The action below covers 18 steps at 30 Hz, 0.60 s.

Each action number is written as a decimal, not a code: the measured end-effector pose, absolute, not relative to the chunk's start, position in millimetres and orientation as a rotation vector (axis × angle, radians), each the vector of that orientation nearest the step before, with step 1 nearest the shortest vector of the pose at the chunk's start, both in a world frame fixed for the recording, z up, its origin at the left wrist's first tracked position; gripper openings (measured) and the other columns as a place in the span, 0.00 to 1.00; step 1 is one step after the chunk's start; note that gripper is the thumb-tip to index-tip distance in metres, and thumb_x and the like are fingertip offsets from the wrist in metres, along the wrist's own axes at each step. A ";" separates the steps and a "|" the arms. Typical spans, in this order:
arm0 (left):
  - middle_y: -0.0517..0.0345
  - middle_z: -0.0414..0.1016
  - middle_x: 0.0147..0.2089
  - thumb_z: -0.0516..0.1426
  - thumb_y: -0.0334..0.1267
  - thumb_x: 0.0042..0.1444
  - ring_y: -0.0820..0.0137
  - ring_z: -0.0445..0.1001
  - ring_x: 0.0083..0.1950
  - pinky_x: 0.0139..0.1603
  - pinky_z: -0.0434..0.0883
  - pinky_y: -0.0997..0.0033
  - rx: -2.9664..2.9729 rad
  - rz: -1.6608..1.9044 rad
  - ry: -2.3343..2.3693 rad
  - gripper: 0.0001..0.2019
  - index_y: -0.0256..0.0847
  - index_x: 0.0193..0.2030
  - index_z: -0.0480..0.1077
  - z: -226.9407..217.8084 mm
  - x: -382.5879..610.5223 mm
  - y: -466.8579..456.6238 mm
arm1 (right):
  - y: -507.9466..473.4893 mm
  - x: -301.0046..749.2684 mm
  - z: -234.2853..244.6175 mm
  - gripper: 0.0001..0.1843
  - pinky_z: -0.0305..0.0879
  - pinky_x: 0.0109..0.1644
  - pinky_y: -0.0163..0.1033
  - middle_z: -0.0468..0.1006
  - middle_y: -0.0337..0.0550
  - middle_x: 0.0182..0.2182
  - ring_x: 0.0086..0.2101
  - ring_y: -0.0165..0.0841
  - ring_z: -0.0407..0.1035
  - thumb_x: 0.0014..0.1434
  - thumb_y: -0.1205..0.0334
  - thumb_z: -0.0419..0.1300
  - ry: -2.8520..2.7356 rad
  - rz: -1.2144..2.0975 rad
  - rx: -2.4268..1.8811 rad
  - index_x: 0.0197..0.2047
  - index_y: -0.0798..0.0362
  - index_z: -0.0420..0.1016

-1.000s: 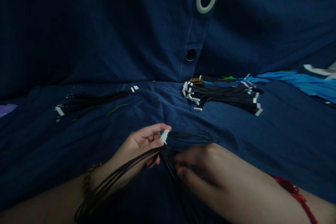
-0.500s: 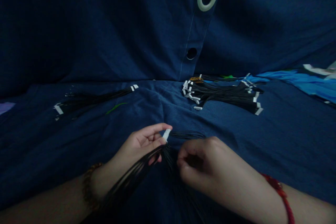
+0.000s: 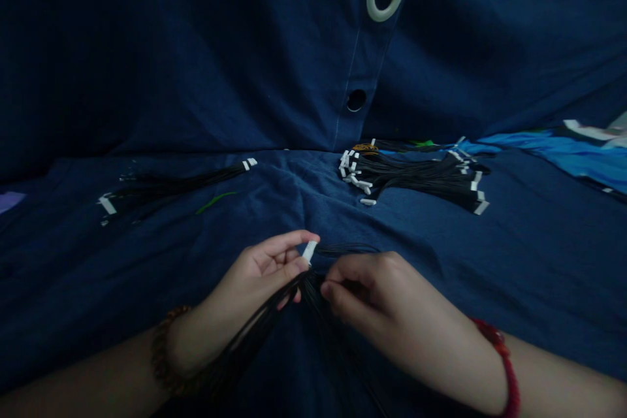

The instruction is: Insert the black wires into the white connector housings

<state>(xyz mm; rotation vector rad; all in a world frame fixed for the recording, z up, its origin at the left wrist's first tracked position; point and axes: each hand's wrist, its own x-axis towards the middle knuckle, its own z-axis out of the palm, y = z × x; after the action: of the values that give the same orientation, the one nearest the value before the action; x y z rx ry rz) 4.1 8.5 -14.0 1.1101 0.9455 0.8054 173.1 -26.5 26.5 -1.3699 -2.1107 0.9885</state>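
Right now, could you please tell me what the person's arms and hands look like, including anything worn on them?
Both forearms are bare, with no sleeves or gloves in view. The left hand has a bracelet of brownish beads at its wrist; the right hand has a thin red bracelet.

Left hand [image 3: 257, 271] pinching, right hand [image 3: 375, 297] curled nearby

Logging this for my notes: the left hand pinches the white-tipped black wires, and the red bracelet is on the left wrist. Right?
No: the head view shows the red bracelet on the right wrist, not the left. The left hand does pinch the white-tipped black wires.
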 end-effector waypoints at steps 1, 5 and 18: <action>0.62 0.67 0.24 0.60 0.37 0.48 0.78 0.66 0.18 0.14 0.58 0.83 1.103 0.808 0.945 0.18 0.38 0.47 0.68 -14.4 3.8 8.8 | -24.9 174.0 26.3 0.09 0.56 0.26 0.29 0.69 0.35 0.21 0.22 0.24 0.63 0.56 0.68 0.50 -2.015 1.120 -1.380 0.27 0.54 0.68; 0.62 0.67 0.24 0.60 0.35 0.48 0.79 0.65 0.18 0.15 0.58 0.83 1.059 0.840 0.931 0.18 0.39 0.47 0.68 -11.7 0.9 7.1 | -17.9 185.2 34.6 0.09 0.56 0.19 0.26 0.64 0.30 0.17 0.16 0.21 0.60 0.53 0.68 0.51 -1.672 1.641 -1.356 0.38 0.56 0.69; 0.61 0.70 0.31 0.61 0.33 0.44 0.79 0.64 0.22 0.19 0.58 0.82 1.002 0.889 0.911 0.18 0.44 0.44 0.71 -3.6 0.6 -0.4 | -5.5 246.5 94.7 0.26 0.63 0.36 0.22 0.77 0.19 0.27 0.29 0.16 0.70 0.65 0.60 0.39 -1.164 1.061 -0.763 0.26 0.36 0.73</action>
<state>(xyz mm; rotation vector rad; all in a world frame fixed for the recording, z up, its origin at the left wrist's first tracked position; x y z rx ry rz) 0.6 -0.4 -3.6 1.0021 0.9113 0.8891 246.5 -5.5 94.7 -0.7626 -1.1642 1.0615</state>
